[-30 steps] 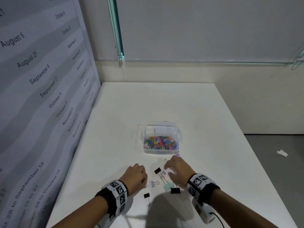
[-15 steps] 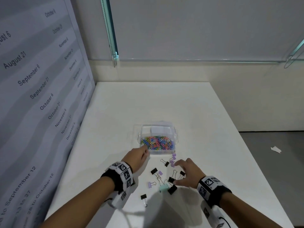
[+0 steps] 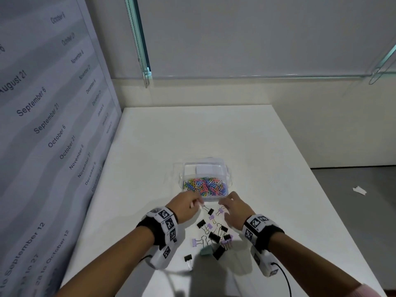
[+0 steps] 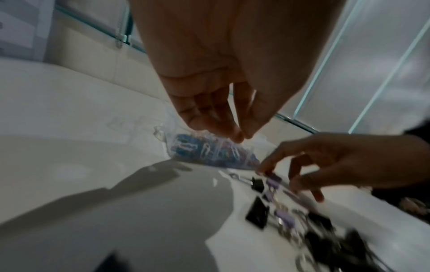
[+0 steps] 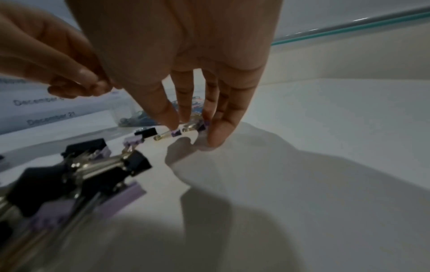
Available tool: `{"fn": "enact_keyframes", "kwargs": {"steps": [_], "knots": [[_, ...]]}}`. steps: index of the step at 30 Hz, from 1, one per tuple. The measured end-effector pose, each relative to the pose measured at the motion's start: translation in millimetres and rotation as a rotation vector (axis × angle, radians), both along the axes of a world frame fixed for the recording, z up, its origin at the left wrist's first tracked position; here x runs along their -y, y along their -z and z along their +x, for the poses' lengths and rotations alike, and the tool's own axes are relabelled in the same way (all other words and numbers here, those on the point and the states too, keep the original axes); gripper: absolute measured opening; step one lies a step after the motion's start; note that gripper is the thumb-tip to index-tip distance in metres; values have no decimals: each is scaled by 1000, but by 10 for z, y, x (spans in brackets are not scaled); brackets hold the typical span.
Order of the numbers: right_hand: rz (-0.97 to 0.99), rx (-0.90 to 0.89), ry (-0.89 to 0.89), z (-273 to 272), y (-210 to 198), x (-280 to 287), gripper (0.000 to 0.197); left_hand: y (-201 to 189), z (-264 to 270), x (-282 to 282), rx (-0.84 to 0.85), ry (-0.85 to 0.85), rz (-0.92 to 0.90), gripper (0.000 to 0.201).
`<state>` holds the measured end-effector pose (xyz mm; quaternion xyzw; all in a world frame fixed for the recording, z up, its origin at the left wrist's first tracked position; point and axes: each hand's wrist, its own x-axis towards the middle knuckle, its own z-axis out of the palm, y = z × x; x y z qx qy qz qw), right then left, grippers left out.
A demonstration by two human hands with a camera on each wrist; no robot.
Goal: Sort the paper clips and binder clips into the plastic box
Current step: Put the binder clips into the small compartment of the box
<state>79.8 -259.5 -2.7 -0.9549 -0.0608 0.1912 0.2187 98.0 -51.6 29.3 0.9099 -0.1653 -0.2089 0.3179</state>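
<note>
The clear plastic box (image 3: 227, 174) stands mid-table, its near compartment full of coloured paper clips (image 3: 204, 186). Several black, purple and teal binder clips (image 3: 213, 234) lie loose in front of it. My left hand (image 3: 198, 203) hovers at the box's near edge. Its thumb and fingertips (image 4: 242, 137) are pinched together, and I see nothing between them. My right hand (image 3: 221, 204) reaches down with nearly straight fingers onto two small purple binder clips (image 5: 197, 127) nearest the box. Its fingertips (image 5: 173, 127) touch one clip and do not grip it.
The white table (image 3: 278, 189) stretches behind and right of the box. A wall poster (image 3: 42, 125) printed with dates runs along the table's left edge. The table's right edge drops to a grey floor (image 3: 353, 200).
My left hand went forward from the loose clips to the box's near edge. My right hand moved off the middle of the pile to the purple clips closest to the box.
</note>
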Motion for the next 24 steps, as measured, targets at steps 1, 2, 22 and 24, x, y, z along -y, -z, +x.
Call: {"fn": "enact_keyframes", "kwargs": {"steps": [1, 2, 22, 24], "knots": [[-4, -9, -18, -18, 7, -7, 34, 21, -75, 7, -20, 54, 28, 22], [1, -22, -37, -37, 20, -14, 31, 51, -153, 23, -40, 105, 53, 25], [79, -193, -161, -496, 17, 210, 99, 357, -689, -106, 49, 424, 444, 95], [65, -182, -193, -535, 22, 123, 108, 273, -676, -159, 53, 342, 457, 107]]}}
